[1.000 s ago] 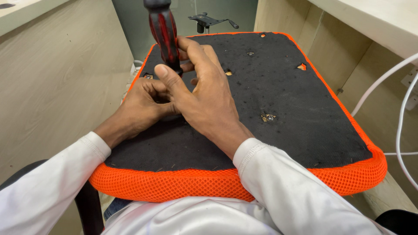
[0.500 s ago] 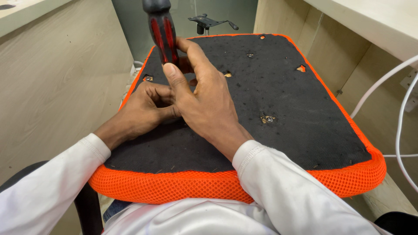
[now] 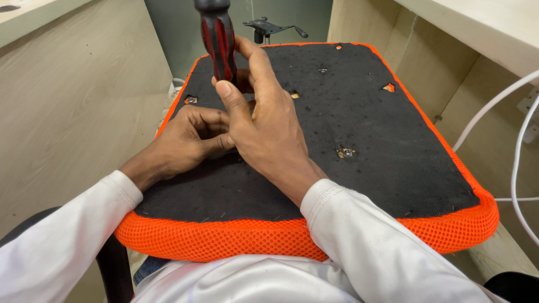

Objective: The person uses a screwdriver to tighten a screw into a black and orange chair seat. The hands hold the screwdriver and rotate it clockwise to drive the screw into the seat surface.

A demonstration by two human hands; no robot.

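Right hand (image 3: 269, 132): fingers wrapped around red-black screwdriver handle (image 3: 220, 42), held upright over black underside of orange seat cushion (image 3: 314, 235). Left hand (image 3: 188, 140): fingers curled closed just beside, resting on cushion.

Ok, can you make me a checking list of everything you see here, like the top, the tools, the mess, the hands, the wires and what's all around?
Surface: black underside of an orange-edged seat cushion, lying flat, with several small screw holes in it.
Job's things: red and black screwdriver, upright, tip hidden behind the fingers.
Clutter: nothing seen.
Hands: right hand grips low on the screwdriver handle; left hand is curled on the cushion beside the right hand, what it pinches is hidden.
Cables: white cables hang at the right side.
Surroundings: pale wooden panels on both sides; a metal chair mechanism lies behind the cushion.
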